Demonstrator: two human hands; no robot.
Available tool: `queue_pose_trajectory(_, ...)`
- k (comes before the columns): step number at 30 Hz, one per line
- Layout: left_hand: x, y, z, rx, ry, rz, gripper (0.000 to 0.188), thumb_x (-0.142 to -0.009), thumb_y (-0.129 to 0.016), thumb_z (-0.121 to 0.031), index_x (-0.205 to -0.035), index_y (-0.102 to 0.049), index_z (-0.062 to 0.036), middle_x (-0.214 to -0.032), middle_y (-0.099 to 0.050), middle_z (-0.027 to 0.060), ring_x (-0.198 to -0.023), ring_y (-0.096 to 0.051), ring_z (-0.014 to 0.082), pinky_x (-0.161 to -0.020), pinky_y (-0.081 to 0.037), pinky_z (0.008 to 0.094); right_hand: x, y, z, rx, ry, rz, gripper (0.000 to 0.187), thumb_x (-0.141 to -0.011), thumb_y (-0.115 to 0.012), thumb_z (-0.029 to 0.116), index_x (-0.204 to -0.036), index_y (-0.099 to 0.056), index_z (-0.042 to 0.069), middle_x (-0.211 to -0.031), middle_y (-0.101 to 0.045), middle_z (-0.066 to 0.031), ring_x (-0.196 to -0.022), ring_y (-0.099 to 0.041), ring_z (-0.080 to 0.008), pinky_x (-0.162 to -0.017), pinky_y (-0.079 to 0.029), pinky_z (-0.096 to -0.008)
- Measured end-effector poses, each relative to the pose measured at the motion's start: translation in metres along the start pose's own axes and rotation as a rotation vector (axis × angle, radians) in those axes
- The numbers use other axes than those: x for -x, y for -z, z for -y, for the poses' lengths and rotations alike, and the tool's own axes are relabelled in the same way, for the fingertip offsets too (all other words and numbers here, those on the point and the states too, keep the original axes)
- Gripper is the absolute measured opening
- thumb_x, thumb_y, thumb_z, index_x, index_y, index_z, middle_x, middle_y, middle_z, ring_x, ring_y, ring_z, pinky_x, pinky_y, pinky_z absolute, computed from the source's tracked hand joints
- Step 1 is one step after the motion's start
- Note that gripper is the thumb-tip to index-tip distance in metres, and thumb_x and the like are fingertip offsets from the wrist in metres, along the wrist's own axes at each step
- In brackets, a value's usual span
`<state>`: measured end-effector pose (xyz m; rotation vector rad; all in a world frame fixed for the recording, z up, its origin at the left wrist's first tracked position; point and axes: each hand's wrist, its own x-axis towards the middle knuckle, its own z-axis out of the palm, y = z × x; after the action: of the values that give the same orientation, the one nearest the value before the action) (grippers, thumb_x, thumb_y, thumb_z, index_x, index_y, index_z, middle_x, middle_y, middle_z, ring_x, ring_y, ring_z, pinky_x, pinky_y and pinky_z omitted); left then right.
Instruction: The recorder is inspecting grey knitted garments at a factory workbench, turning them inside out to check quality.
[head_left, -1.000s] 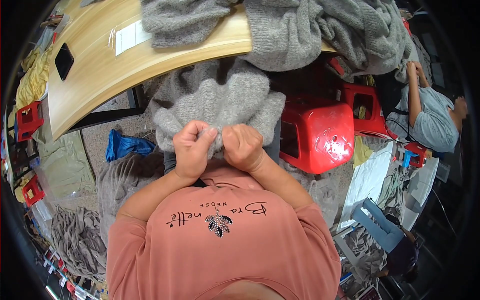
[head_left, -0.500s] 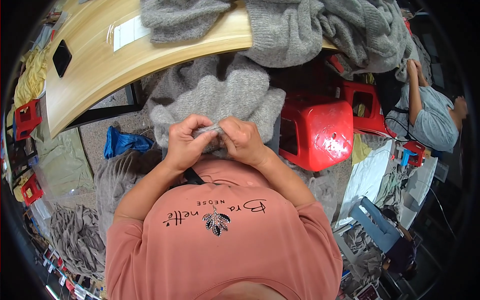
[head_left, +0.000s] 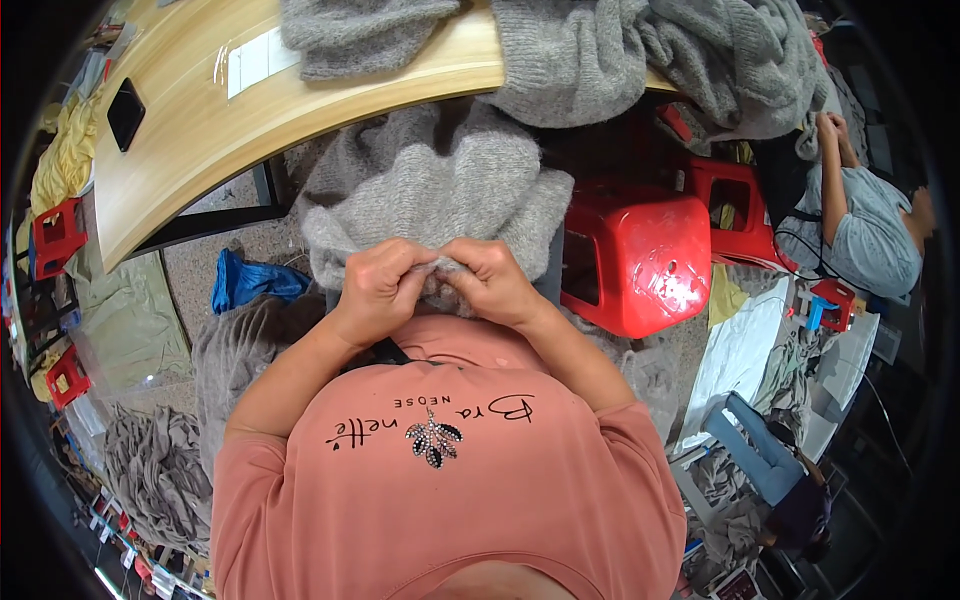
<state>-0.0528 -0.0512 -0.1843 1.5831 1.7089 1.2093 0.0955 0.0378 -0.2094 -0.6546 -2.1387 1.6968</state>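
Observation:
A grey knitted garment (head_left: 430, 185) lies bunched over my lap, below the edge of the wooden table. Its near edge is pinched by my left hand (head_left: 382, 285), thumb against curled fingers. Close beside it, my right hand (head_left: 490, 280) pinches the same edge, and a small fold of knit shows between the two hands. The fingertips are partly hidden, so I cannot tell whether anything small is held with the knit.
More grey knitwear (head_left: 570, 65) hangs over the edge of the wooden table (head_left: 200, 130), where a black phone (head_left: 125, 115) lies. A red plastic stool (head_left: 655, 255) stands at my right. A blue cloth (head_left: 258, 283) lies on the floor at left. A person (head_left: 850, 220) sits at far right.
My hands have shifted slightly against each other on the garment's edge, and the left fingers are curled more tightly. The knit in my lap looks spread a little flatter.

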Motion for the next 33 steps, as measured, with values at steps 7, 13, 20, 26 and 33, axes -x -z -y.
queue_pose_trajectory(7, -0.002, -0.002, -0.004, 0.436, 0.410, 0.062, 0.014, -0.066, -0.060, 0.002, -0.079, -0.062, -0.0016, -0.069, -0.060, 0.0069, -0.060, -0.057, 0.0126, -0.053, -0.043, 0.0240, 0.004, 0.006, 0.006, -0.071, 0.005, -0.027, 0.017, -0.068, -0.056, -0.003, -0.085, -0.058, -0.003, -0.074, -0.056, -0.0140, -0.064, -0.057, -0.0251, -0.056, -0.044, -0.0316)
queue_pose_trajectory(13, -0.004, 0.002, -0.004, 0.183, 0.194, 0.017, 0.012, -0.065, -0.061, 0.003, -0.077, -0.061, -0.0004, -0.070, -0.060, 0.0086, -0.062, -0.059, 0.0158, -0.055, -0.045, 0.0259, 0.000, 0.009, 0.011, 0.004, 0.055, -0.039, 0.015, -0.068, -0.056, -0.002, -0.082, -0.056, -0.003, -0.078, -0.057, -0.0167, -0.067, -0.055, -0.0334, -0.059, -0.044, -0.0356)
queue_pose_trajectory(20, -0.005, 0.000, -0.007, 0.053, -0.024, -0.099, 0.013, -0.065, -0.058, 0.008, -0.076, -0.058, -0.0001, -0.073, -0.060, 0.0101, -0.061, -0.059, 0.0201, -0.053, -0.046, 0.0271, 0.002, -0.006, 0.014, 0.337, 0.308, -0.266, 0.023, -0.060, -0.053, -0.008, -0.082, -0.052, -0.001, -0.065, -0.047, -0.0139, -0.055, -0.051, -0.0307, -0.048, -0.040, -0.0366)
queue_pose_trajectory(26, -0.005, 0.001, -0.011, 0.085, -0.013, -0.191, 0.015, -0.065, -0.058, 0.010, -0.076, -0.058, -0.0004, -0.073, -0.060, 0.0109, -0.061, -0.058, 0.0179, -0.052, -0.045, 0.0249, -0.003, -0.013, 0.022, 0.479, 0.377, -0.361, 0.022, -0.057, -0.053, -0.007, -0.079, -0.051, -0.002, -0.061, -0.045, -0.0121, -0.050, -0.049, -0.0276, -0.043, -0.039, -0.0353)
queue_pose_trajectory(33, -0.016, -0.005, -0.011, 0.035, -0.024, -0.399, 0.016, -0.067, -0.059, 0.011, -0.079, -0.056, 0.0005, -0.073, -0.060, 0.0121, -0.057, -0.057, 0.0169, -0.051, -0.045, 0.0244, -0.031, -0.012, 0.028, 0.483, 0.348, -0.476, 0.017, -0.058, -0.050, -0.005, -0.075, -0.051, -0.002, -0.062, -0.047, -0.0131, -0.052, -0.049, -0.0305, -0.045, -0.040, -0.0367)
